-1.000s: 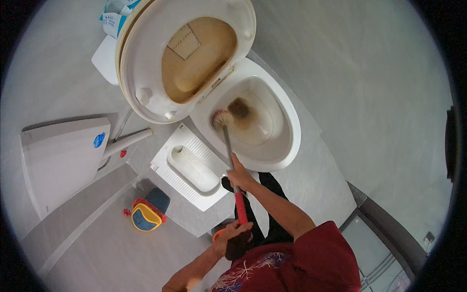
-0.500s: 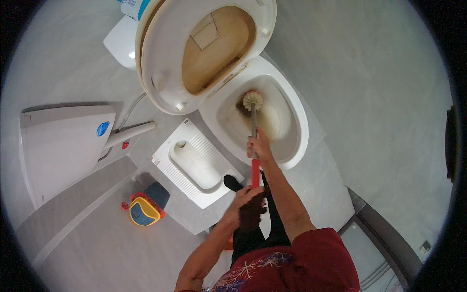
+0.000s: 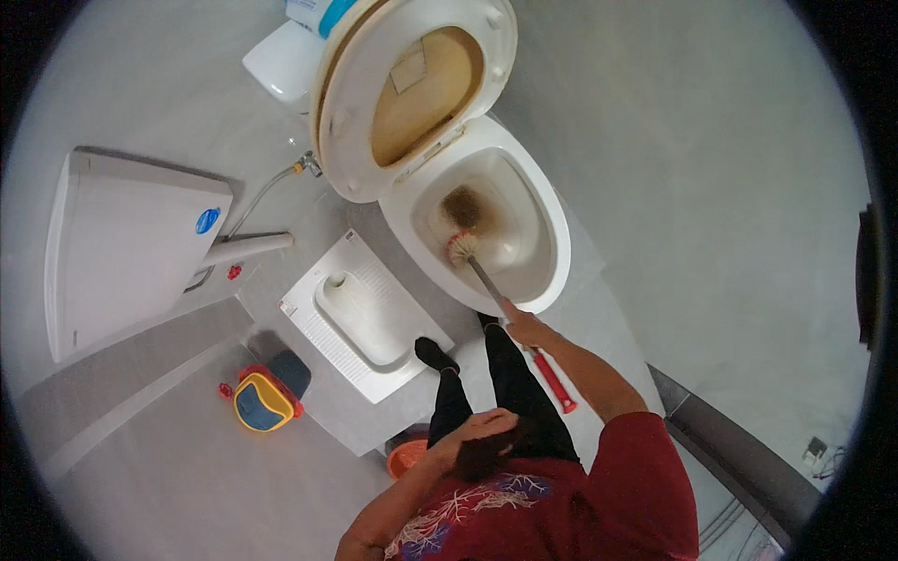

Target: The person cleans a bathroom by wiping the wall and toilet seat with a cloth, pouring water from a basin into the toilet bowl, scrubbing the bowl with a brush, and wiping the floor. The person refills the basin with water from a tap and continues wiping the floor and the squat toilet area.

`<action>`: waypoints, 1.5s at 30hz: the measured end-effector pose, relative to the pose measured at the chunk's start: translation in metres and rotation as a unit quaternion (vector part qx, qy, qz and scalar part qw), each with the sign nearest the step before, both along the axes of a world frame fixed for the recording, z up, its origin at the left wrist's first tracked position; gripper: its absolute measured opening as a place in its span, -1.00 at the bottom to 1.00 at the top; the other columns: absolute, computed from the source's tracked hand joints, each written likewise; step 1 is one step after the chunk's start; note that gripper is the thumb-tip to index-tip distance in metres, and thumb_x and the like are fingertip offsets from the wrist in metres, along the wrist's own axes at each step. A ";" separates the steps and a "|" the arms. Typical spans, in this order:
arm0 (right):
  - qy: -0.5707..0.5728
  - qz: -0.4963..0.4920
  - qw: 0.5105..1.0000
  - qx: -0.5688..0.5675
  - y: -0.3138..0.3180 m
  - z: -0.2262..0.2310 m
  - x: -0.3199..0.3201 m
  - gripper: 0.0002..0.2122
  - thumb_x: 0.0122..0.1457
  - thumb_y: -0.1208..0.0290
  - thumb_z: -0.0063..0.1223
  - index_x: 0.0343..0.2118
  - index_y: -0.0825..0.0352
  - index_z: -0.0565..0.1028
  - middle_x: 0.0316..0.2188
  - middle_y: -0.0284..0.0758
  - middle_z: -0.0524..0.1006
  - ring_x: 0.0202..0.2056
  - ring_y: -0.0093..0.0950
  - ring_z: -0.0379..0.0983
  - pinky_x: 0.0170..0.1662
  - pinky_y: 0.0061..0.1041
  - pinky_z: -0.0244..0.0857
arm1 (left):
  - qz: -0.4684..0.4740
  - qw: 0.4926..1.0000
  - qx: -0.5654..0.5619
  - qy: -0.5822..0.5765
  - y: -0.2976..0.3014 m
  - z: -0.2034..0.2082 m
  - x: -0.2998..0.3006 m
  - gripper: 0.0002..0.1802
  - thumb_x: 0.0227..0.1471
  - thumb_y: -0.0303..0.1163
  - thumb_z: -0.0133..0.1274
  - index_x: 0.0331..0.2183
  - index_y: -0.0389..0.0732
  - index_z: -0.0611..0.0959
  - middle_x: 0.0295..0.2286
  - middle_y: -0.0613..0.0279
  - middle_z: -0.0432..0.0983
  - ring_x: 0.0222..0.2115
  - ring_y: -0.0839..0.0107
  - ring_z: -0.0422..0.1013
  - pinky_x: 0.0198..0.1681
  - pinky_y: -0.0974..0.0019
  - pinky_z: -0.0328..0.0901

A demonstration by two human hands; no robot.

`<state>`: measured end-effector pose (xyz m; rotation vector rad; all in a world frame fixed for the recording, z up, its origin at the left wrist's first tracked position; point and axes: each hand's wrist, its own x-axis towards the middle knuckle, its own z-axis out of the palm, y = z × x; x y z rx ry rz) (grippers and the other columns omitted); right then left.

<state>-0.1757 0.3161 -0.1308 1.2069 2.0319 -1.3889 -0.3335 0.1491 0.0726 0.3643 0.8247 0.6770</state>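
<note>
Gray wall (image 3: pixel 187 103) holds a tank (image 3: pixel 140 252) at left, then come a bin (image 3: pixel 265 402) and a squat pan (image 3: pixel 365 313). The seat (image 3: pixel 351 122) is up, leaving the toilet (image 3: pixel 563 245) open, and the left hand (image 3: pixel 482 432) is by the shirt (image 3: pixel 561 505), its fingers too dark to tell. The right hand (image 3: pixel 528 329) wraps its fingers around the brush (image 3: pixel 484 280) at the pole, so its head reaches down inside the toilet.

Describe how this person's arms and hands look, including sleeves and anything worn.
Both the left hand and the right hand are bare. The right forearm is uncovered below a plain dark red short sleeve; the left sleeve does not show. The dark red shirt front has a white and blue branching print.
</note>
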 end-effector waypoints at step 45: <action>0.036 -0.096 0.973 -0.205 0.002 0.049 0.013 -0.45 -0.01 0.50 -0.18 0.10 0.17 0.01 -0.67 -0.30 0.31 -0.70 -0.48 0.25 -0.65 -0.42 0.23 | 0.333 0.906 -0.243 0.095 -0.057 0.050 -0.018 -0.48 -0.06 -0.13 0.00 -0.11 -0.22 0.32 -0.33 0.24 0.33 -0.32 0.47 0.26 -0.27 0.42 0.23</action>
